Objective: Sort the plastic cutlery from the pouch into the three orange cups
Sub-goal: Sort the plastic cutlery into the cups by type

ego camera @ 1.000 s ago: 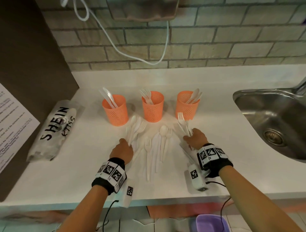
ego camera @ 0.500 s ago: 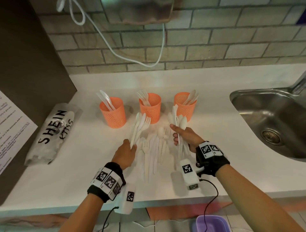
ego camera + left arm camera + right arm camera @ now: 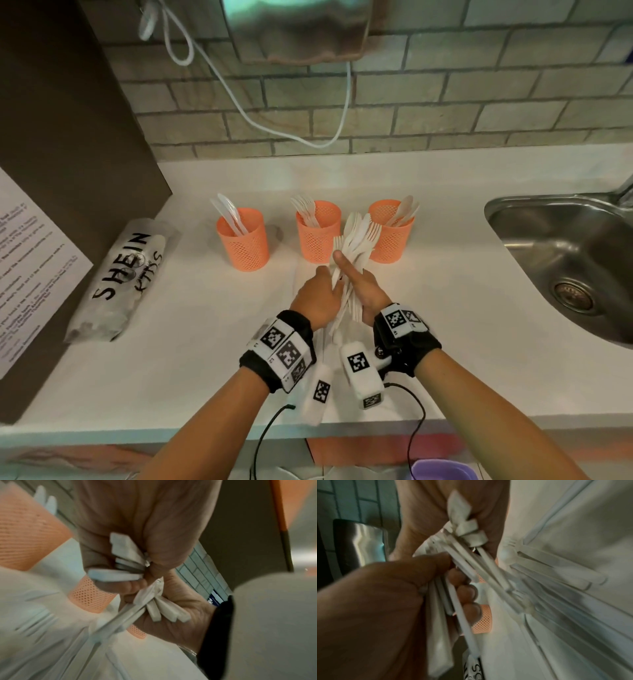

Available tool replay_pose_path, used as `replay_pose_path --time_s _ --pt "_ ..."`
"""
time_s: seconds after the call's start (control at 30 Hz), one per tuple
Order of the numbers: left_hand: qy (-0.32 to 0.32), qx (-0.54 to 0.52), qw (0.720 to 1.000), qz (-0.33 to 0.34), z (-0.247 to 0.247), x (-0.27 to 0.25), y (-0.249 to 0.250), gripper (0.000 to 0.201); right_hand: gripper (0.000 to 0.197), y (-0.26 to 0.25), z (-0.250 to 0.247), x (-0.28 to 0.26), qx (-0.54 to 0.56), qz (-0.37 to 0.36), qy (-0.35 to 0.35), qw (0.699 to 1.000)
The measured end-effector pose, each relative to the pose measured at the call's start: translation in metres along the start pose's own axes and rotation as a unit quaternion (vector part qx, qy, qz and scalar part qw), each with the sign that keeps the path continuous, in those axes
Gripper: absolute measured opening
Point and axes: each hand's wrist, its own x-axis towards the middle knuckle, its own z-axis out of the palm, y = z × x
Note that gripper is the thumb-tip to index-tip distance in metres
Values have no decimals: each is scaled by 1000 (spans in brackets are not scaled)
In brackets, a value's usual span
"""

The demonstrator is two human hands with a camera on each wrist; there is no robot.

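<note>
Three orange mesh cups stand in a row: the left cup [image 3: 243, 241] holds knives, the middle cup [image 3: 318, 236] forks, the right cup [image 3: 394, 240] spoons. My left hand [image 3: 325, 291] and right hand [image 3: 354, 279] meet palm to palm just in front of the middle and right cups. Together they grip a bundle of white plastic cutlery [image 3: 359, 236], heads fanned upward. In the left wrist view my fingers [image 3: 137, 534] curl round the handle ends [image 3: 123, 559]. The right wrist view shows thumb and fingers [image 3: 467, 592] wrapped round the handles [image 3: 471, 561]. More cutlery [image 3: 556, 566] lies on the counter.
The "SHEIN KIDS" pouch [image 3: 126, 274] lies at the left by a dark panel [image 3: 68, 137]. A steel sink [image 3: 565, 267] is sunk into the white counter [image 3: 462, 325] at the right. A white cable [image 3: 274, 113] hangs on the brick wall.
Each hand lifted its own bunch of cutlery off the counter. The two hands then came together, joining the bunches into one bundle before the middle and right cups.
</note>
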Motion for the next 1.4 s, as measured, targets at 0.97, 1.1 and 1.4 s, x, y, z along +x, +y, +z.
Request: replay_pose_path --time_s 0.97,1.1,1.4 --pt "64 151 974 155 4 21 2 63 20 -21 -10 25 221 -19 -66 973" --pt "52 196 965 166 -4 31 0 75 39 -21 -7 28 196 -20 -39 980" --pt "104 -312 941 81 -11 28 -17 53 40 -48 3 23 161 -129 80 975"
